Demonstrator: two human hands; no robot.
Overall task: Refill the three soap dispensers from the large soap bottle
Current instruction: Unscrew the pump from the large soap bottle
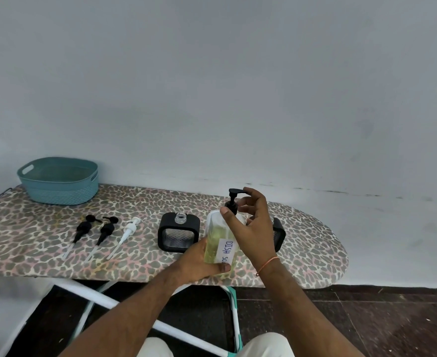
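A leopard-print ironing board [44, 243] carries everything, with a teal basket [57, 180] at its far left end, well away from both hands. The clear bottle [216, 243] of yellow liquid, its white label reading "DISH SO…", stands upright near the board's front edge. The left hand [199, 264] grips its lower body, fingers wrapped round the left side and thumb across the bottom front. The right hand [253, 228] curls its thumb and fingers round the black pump [233, 202] on the bottle's neck, the index finger hooked over the spout. Just left of the left hand's fingers stands an open-necked dispenser in a black frame [178, 234]; a second one [279, 234] shows partly behind the right hand. Farther left lie two black pump heads [83, 229] [106, 229] and a white pump head [128, 229].
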